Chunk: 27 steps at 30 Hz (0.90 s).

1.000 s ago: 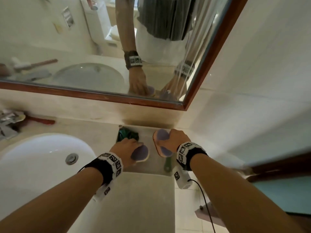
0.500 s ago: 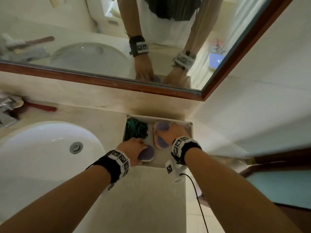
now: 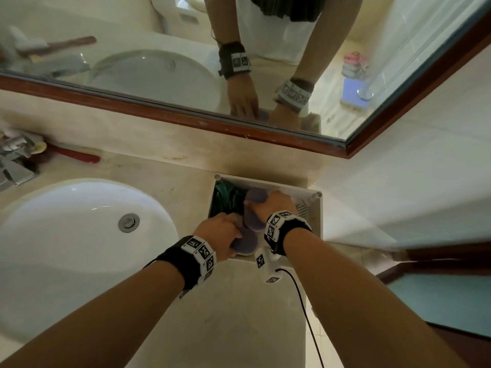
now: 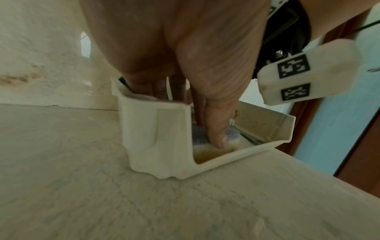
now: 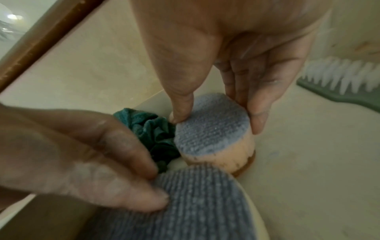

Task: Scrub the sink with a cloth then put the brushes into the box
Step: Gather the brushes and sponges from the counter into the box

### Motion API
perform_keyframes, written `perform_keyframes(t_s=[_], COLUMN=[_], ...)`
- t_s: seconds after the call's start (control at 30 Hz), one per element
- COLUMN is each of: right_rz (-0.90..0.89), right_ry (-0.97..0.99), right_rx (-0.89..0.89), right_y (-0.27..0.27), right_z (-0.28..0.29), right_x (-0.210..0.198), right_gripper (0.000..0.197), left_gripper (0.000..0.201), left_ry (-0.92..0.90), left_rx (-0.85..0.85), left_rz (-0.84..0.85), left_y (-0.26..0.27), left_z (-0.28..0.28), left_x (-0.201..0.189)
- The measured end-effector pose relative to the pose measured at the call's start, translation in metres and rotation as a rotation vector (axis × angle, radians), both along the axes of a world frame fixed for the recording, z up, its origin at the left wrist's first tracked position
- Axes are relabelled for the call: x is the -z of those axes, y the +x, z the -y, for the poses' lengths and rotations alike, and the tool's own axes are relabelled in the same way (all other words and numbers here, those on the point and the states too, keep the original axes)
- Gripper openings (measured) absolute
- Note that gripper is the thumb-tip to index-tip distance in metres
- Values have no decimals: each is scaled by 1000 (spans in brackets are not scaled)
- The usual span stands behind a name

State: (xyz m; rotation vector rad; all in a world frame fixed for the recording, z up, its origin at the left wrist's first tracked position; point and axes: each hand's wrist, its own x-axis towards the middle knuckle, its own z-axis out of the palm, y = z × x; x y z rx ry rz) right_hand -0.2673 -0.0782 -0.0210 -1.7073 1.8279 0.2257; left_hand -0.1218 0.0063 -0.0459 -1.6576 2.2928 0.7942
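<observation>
A white box (image 3: 317,208) stands on the counter right of the sink (image 3: 66,235). A crumpled green cloth (image 3: 225,197) lies in its far left corner. My left hand (image 3: 231,231) grips the near sponge brush (image 3: 248,244), grey pad up, low at the box's front. In the left wrist view my thumb presses that pad (image 4: 198,134) inside the box (image 4: 160,138). My right hand (image 5: 216,116) pinches the far sponge brush (image 5: 211,129) between thumb and fingers, next to the cloth (image 5: 156,134). A green brush with white bristles (image 5: 339,84) lies in the box too.
The sink's drain (image 3: 129,222) is in the basin's middle. A chrome tap (image 3: 16,160) and a red-handled brush (image 3: 77,155) sit at the back left. A wood-framed mirror (image 3: 159,62) runs along the wall. The counter ends just right of the box, above a blue floor (image 3: 438,301).
Both hands have sunk lower into the box with their sponge brushes. The right brush now stands nearer the green cloth.
</observation>
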Motion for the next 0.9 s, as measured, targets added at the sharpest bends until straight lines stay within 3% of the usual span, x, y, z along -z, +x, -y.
perform_keyframes(t_s=[0.23,0.47,0.6,0.77,0.9], right_rz=[7,33,9,-35,-68], right_ry=[-7,21,25,14,-98], right_rx=[-10,137,75,-17,-80], right_y=[6,3,2,-3,-6], right_z=[-4,5,4,-4,-16], right_x=[-10,17,17,-16,-60], right_gripper=[49,50,52,62,54], left_gripper=[45,40,44,50,43], left_ry=[-4,-8,-1,-48,-177], left_rx=[4,32,37,31,-10], left_rz=[-29,1,6,31,33], left_y=[4,2,3,9,19], left_z=[-3,-1,-1,3,14], left_x=[3,6,6,-16,-54])
